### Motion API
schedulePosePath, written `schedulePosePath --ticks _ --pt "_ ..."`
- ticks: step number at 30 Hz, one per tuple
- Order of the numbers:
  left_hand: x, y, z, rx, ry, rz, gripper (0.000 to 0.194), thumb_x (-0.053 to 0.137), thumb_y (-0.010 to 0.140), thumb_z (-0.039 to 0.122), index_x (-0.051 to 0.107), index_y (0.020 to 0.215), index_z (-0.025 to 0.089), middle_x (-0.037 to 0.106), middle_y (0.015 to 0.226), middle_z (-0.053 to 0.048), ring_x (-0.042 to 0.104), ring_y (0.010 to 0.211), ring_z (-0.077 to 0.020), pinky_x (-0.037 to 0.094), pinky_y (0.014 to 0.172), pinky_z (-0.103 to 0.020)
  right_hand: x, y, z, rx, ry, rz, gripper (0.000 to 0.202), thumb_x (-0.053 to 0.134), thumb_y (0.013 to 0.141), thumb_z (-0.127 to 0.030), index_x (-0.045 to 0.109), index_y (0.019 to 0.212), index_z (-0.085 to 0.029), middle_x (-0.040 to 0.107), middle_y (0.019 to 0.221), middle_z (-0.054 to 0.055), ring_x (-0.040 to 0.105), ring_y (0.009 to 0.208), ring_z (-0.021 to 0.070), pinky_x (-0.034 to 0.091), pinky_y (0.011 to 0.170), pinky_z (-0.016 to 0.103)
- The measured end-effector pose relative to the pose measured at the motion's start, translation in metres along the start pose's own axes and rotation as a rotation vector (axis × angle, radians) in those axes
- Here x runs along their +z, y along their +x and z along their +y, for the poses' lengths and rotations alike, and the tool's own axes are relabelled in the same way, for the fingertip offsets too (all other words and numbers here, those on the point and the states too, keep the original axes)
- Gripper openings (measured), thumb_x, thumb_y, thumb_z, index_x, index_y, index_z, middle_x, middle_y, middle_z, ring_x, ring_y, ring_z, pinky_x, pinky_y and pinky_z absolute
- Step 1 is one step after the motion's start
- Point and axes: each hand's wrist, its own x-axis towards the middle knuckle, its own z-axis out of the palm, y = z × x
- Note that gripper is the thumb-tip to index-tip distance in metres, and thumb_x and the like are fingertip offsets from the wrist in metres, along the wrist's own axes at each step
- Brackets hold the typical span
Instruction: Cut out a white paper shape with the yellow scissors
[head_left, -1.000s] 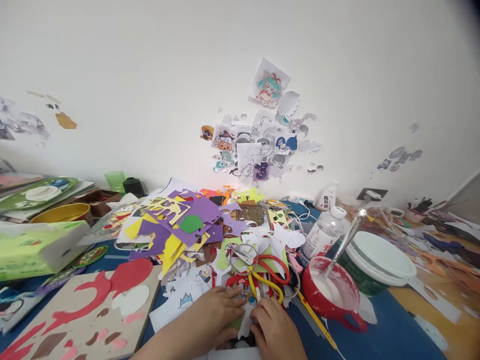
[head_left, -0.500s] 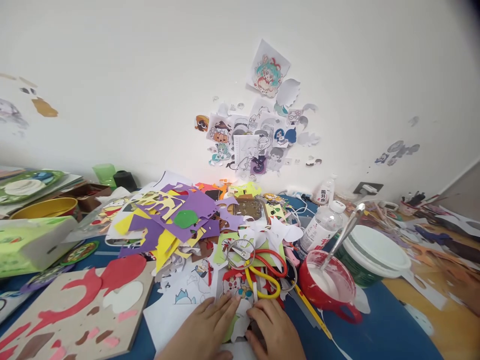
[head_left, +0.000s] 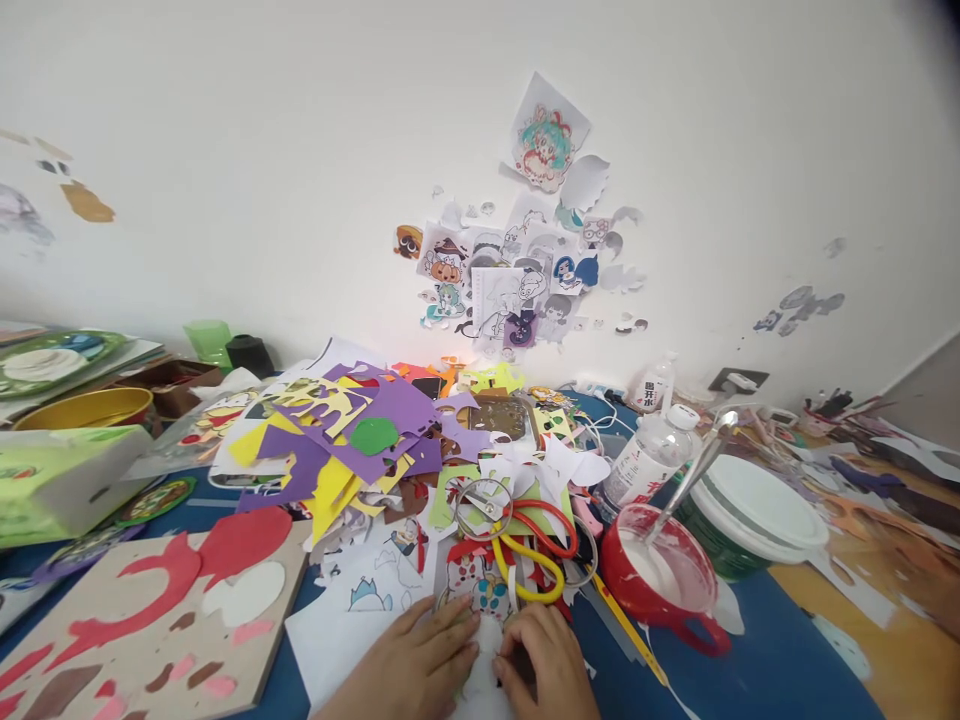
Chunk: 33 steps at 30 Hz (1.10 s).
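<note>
Both hands low at the near edge, pressed close together. Left hand [head_left: 409, 665] flat, fingers spread and laid over a white paper cutout [head_left: 480, 660], palm down, pinning rather than clasping. Right hand [head_left: 544, 670] curled beside it, fingertips pinching the right edge of the same cutout; how firmly, cannot tell. Cutout lying on the blue table [head_left: 757, 670], between the two hands, just near of a printed cartoon figure [head_left: 476, 590]. Just beyond the fingers, yellow-handled scissors [head_left: 525, 570] crossed with red-handled scissors [head_left: 547, 525]. To the right, a red cup [head_left: 656, 580] of white paste with a metal spoon [head_left: 694, 470] standing in it, tilted. Further right, a white-lidded tub [head_left: 750, 510]. Far centre, a heap of purple and yellow paper scraps [head_left: 352, 440]. Near left, a cardboard sheet [head_left: 150, 620] with red shapes.
</note>
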Motion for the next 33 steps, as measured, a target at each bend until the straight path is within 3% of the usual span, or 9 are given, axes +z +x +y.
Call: schedulePosePath --ticks 4,9,11,13,17,22,27,33 --pt "0.003 0.001 0.009 -0.055 0.012 0.095 0.034 0.050 0.075 0.009 0.057 0.105 0.021 0.068 0.102 0.002 0.060 0.100 -0.0172 0.049 0.085 -0.027 -0.002 0.001 0.001 0.090 0.116 -0.010 0.006 0.052 0.068 -0.014 0.051 0.066 -0.020 0.055 0.064 -0.002 0.051 0.061 0.0128 0.036 0.058 0.020" --pt "0.018 -0.005 0.022 -0.326 -0.141 0.324 0.041 0.044 0.077 0.010 0.047 0.118 0.016 0.068 0.098 -0.006 0.062 0.092 -0.0147 0.051 0.080 -0.020 0.002 -0.002 -0.006 0.265 0.304 -0.132 0.003 0.052 0.066 -0.017 0.053 0.065 -0.019 0.056 0.057 -0.002 0.051 0.053 0.0115 0.036 0.051 0.018" --pt "0.023 -0.009 0.023 -0.327 -0.193 0.385 0.037 0.045 0.078 0.013 0.049 0.115 0.019 0.069 0.094 -0.005 0.062 0.092 -0.0149 0.051 0.080 -0.019 0.005 -0.004 -0.007 0.283 0.290 -0.121 0.002 0.052 0.066 -0.018 0.054 0.064 -0.019 0.056 0.056 -0.002 0.052 0.053 0.0121 0.036 0.051 0.018" --pt "0.024 -0.012 0.024 -0.278 -0.215 0.383 0.038 0.046 0.077 0.013 0.050 0.114 0.021 0.069 0.092 -0.003 0.062 0.094 -0.0153 0.050 0.082 -0.019 0.007 -0.007 -0.009 0.277 0.233 -0.063 0.004 0.052 0.067 -0.019 0.055 0.064 -0.019 0.056 0.056 -0.001 0.052 0.052 0.0127 0.037 0.051 0.019" --pt "0.017 -0.018 0.027 -0.348 -0.265 0.252 0.056 0.044 0.073 0.005 0.039 0.127 0.022 0.063 0.108 -0.007 0.058 0.101 -0.0161 0.047 0.087 -0.022 0.011 -0.008 -0.011 0.188 0.120 0.060 0.011 0.047 0.073 -0.021 0.055 0.065 -0.019 0.056 0.059 0.000 0.052 0.053 0.0137 0.039 0.053 0.021" --pt "0.012 -0.021 0.033 -0.478 -0.367 0.230 0.069 0.048 0.069 0.005 0.028 0.133 0.022 0.060 0.112 -0.009 0.057 0.101 -0.0167 0.049 0.084 -0.023 0.012 0.002 -0.017 0.106 0.097 0.037 0.016 0.041 0.078 -0.021 0.056 0.071 -0.020 0.057 0.065 0.002 0.053 0.060 0.0154 0.039 0.055 0.024" --pt "0.005 -0.018 0.030 -0.415 -0.298 0.266 0.039 0.053 0.072 0.012 0.051 0.110 0.022 0.066 0.096 -0.005 0.059 0.092 -0.0181 0.051 0.080 -0.026 0.009 0.003 -0.016 0.131 0.238 0.058 0.015 0.043 0.078 -0.021 0.057 0.078 -0.020 0.058 0.070 0.002 0.054 0.063 0.0144 0.042 0.057 0.022" --pt "-0.001 -0.012 0.028 -0.318 -0.189 0.330 0.024 0.047 0.081 0.016 0.056 0.103 0.018 0.068 0.086 -0.006 0.060 0.086 -0.0176 0.051 0.073 -0.026 0.010 -0.011 -0.011 0.121 0.314 0.094 0.020 0.046 0.073 -0.020 0.054 0.091 -0.020 0.053 0.057 -0.003 0.048 0.050 0.0120 0.041 0.052 0.020"
